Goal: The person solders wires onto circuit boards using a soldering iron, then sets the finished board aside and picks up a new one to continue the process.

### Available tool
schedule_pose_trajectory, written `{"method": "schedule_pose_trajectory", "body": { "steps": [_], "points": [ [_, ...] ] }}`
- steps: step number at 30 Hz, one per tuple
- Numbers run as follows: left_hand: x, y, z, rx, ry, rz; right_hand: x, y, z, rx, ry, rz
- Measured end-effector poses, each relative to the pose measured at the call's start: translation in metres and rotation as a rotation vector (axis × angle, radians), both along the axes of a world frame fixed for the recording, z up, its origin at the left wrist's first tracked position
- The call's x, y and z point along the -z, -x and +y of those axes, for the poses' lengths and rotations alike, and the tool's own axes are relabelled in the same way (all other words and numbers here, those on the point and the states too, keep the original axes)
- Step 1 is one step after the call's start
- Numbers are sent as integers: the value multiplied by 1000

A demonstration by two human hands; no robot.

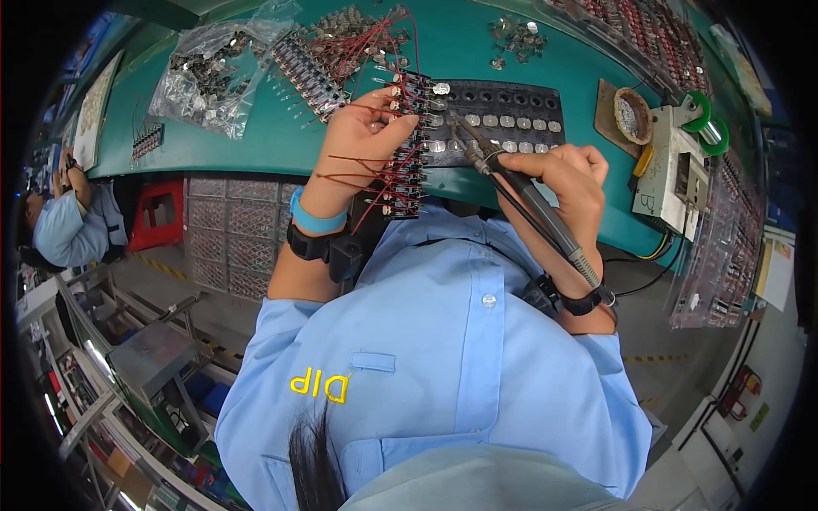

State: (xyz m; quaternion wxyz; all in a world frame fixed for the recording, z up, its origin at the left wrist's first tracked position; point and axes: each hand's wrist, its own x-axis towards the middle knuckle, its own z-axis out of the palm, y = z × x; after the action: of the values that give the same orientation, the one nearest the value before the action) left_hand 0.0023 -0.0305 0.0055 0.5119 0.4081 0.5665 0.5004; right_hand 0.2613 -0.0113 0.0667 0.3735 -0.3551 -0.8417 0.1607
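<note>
My left hand [366,140] grips a long strip of small circuit boards [407,183] with thin red wires sticking out to its left. The strip stands along the left edge of a black tray [511,88], which has rows of round pockets and shiny flat metal pieces [511,123]. In my right hand [567,183] is a soldering iron [545,213], held like a pen. Its tip points up and left, close to the metal pieces nearest the strip. Whether the tip touches anything, I cannot tell.
Left of the strip are another board strip [308,78], red wires [366,43] and a clear bag of metal parts [209,81]. Loose metal parts [518,38] lie beyond the tray. A soldering station [669,170], green solder spool [712,132] and round bowl [637,115] stand right. A co-worker [72,217] sits far left.
</note>
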Motion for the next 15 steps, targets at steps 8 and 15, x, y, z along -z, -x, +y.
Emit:
{"method": "schedule_pose_trajectory", "body": {
  "steps": [8, 15],
  "points": [
    [11, -1, 0, -38, 4, -40, 6, 4, 2, -58, 34, 6],
    [18, 1, 2, -32, -43, -54, 10, 9, 4, -82, 22, 6]
  ]
}}
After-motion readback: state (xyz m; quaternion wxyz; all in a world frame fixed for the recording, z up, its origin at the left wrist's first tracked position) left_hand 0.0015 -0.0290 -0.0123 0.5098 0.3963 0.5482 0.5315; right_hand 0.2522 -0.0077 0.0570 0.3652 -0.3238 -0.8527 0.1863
